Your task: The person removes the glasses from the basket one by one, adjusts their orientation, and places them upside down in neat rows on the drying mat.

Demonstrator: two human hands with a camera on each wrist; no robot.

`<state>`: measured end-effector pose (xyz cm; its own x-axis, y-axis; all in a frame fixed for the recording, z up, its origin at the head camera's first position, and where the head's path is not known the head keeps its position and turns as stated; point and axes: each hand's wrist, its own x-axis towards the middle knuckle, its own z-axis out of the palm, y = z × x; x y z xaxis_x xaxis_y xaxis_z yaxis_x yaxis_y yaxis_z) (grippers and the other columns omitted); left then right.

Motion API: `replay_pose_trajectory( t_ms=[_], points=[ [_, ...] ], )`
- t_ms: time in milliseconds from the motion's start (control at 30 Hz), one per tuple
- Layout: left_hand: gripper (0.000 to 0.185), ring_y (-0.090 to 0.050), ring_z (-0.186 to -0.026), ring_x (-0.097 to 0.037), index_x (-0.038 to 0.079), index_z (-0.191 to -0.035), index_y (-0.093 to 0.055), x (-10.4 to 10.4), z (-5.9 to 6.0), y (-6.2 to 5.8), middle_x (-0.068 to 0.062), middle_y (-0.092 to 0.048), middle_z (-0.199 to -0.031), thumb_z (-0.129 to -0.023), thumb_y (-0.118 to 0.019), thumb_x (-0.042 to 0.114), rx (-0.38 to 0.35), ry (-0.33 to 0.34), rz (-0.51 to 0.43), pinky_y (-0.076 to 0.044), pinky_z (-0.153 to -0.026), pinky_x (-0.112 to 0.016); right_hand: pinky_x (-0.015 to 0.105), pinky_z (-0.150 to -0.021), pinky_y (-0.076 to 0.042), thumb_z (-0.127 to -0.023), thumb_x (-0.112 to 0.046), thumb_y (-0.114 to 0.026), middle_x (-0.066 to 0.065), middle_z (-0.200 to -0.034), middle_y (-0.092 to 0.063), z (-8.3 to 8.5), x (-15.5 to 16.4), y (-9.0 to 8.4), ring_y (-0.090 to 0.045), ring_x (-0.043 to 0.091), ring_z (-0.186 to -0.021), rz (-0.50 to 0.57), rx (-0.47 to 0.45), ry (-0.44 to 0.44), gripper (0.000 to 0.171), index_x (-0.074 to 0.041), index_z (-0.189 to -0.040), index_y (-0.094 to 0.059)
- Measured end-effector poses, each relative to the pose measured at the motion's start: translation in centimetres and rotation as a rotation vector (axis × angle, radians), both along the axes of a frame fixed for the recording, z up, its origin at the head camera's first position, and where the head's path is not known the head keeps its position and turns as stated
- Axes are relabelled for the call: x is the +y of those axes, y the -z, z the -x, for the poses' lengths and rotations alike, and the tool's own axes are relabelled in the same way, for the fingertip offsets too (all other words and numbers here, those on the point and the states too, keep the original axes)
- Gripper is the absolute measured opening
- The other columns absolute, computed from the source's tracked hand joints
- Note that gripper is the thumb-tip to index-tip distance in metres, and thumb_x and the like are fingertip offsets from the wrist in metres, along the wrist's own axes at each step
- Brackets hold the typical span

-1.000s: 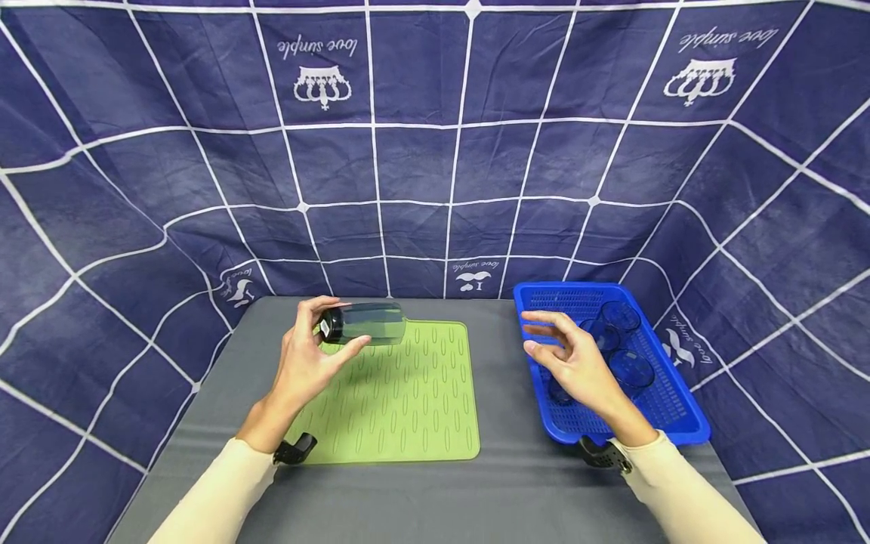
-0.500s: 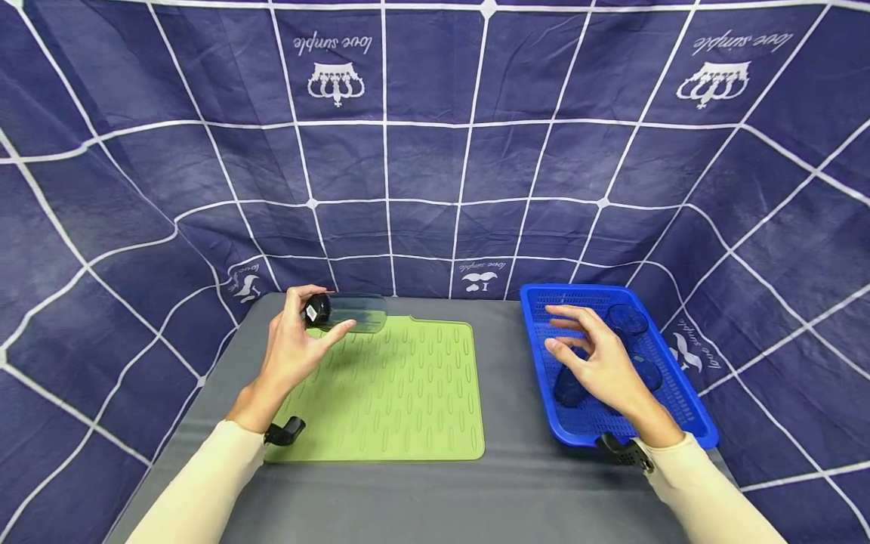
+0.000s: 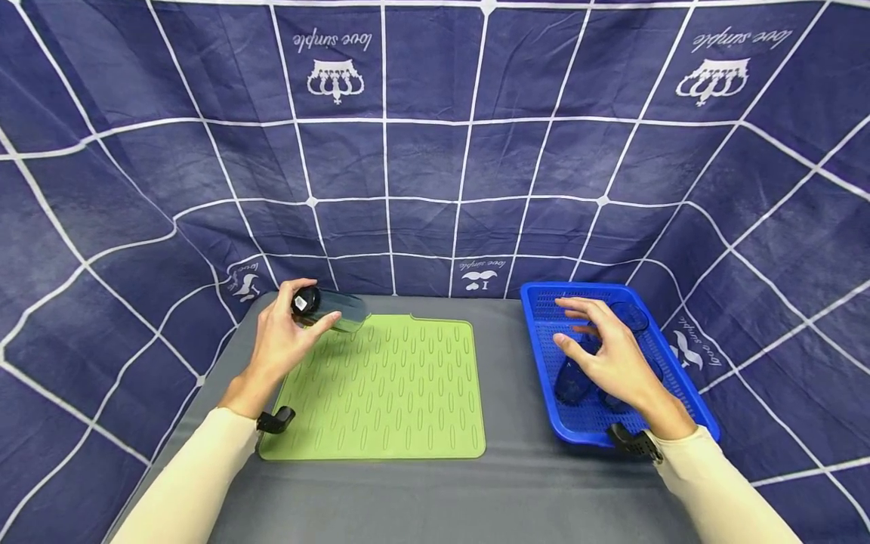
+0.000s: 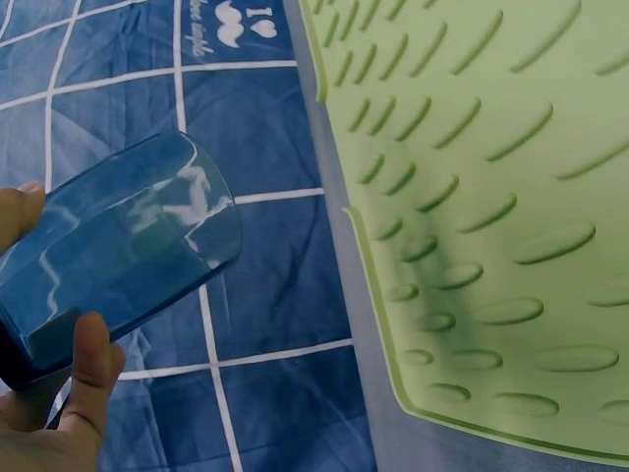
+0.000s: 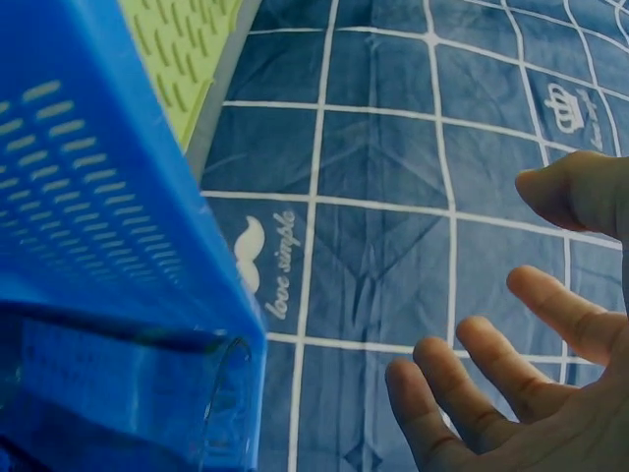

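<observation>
Blue-tinted clear plastic makes up the cup [image 3: 331, 310] that the left hand [image 3: 282, 344] holds tipped on its side above the far-left corner of the green mat [image 3: 408, 393]. From that hand the cup lies at about two o'clock: its dark base with a small white label sits against the thumb, and its long axis runs from there toward three or four o'clock, so the open mouth faces the mat's far edge. The left wrist view shows the thumb and a fingertip curled round the base end, with the rest of the cup jutting out free over the backdrop cloth [image 4: 256, 118] and the mat's corner; the cup touches neither.

Over at three o'clock across the grey worktop [image 3: 510, 483], the right hand [image 3: 612, 359] hovers above the blue basket [image 3: 686, 412] with fingers spread and only loosely bent, holding nothing. More blue cups [image 3: 572, 384] lie in the basket beneath and beyond it, from ten to twelve o'clock of the palm; whether a fingertip touches one cannot be told. The right wrist view shows the open fingers beside the basket's slotted wall, with a cup rim behind it.

The left hand alone is near the held cup; the right is well apart from it, with the whole mat between
</observation>
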<state>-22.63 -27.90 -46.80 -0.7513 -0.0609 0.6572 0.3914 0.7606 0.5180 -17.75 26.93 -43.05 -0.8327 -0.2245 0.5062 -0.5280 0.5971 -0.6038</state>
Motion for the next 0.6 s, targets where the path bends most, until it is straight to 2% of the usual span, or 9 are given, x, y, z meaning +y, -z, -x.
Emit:
replay_pose_trajectory(
  t_ms=[200, 300, 467, 600],
  points=[
    [0.075, -0.076, -0.075, -0.034, 0.01, -0.151, -0.07, -0.7, 0.7, 0.8, -0.021, -0.081, -0.107, -0.086, -0.106, 0.018, -0.003, 0.005, 0.007, -0.044, -0.075, -0.016, 0.011, -0.107, -0.055, -0.101, -0.01, -0.089, 0.013, -0.152, -0.074, 0.3, 0.5, 0.4, -0.073, 0.032, -0.132, -0.123, 0.053, 0.024, 0.058, -0.012, -0.156, -0.072],
    [0.075, -0.072, -0.074, -0.033, 0.011, -0.151, -0.07, -1.0, 1.0, 1.3, -0.021, -0.078, -0.101, -0.086, -0.106, 0.018, -0.016, 0.0, 0.019, -0.046, -0.074, -0.021, 0.018, -0.104, -0.056, -0.099, -0.011, -0.091, 0.014, -0.151, -0.074, 0.4, 0.7, 0.6, -0.073, 0.035, -0.13, -0.175, 0.083, 0.028, 0.06, -0.011, -0.156, -0.072],
    [0.075, -0.071, -0.078, -0.035, 0.01, -0.152, -0.07, -1.3, 1.3, 2.1, -0.022, -0.078, -0.103, -0.087, -0.105, 0.017, -0.037, -0.008, 0.042, -0.052, -0.076, -0.041, 0.027, -0.104, -0.053, -0.096, -0.015, -0.094, 0.014, -0.152, -0.074, 0.4, 1.0, 0.6, -0.07, 0.033, -0.136, -0.23, 0.102, 0.031, 0.064, -0.011, -0.155, -0.072],
    [0.073, -0.07, -0.083, -0.039, 0.01, -0.153, -0.071, -1.6, 1.7, 2.5, -0.023, -0.078, -0.108, -0.087, -0.104, 0.016, -0.041, -0.013, 0.038, -0.052, -0.08, -0.049, 0.018, -0.117, -0.042, -0.096, -0.019, -0.095, 0.012, -0.155, -0.073, 0.5, 1.2, 0.8, -0.067, 0.036, -0.146, -0.251, 0.083, 0.034, 0.066, -0.015, -0.157, -0.071]
  ],
)
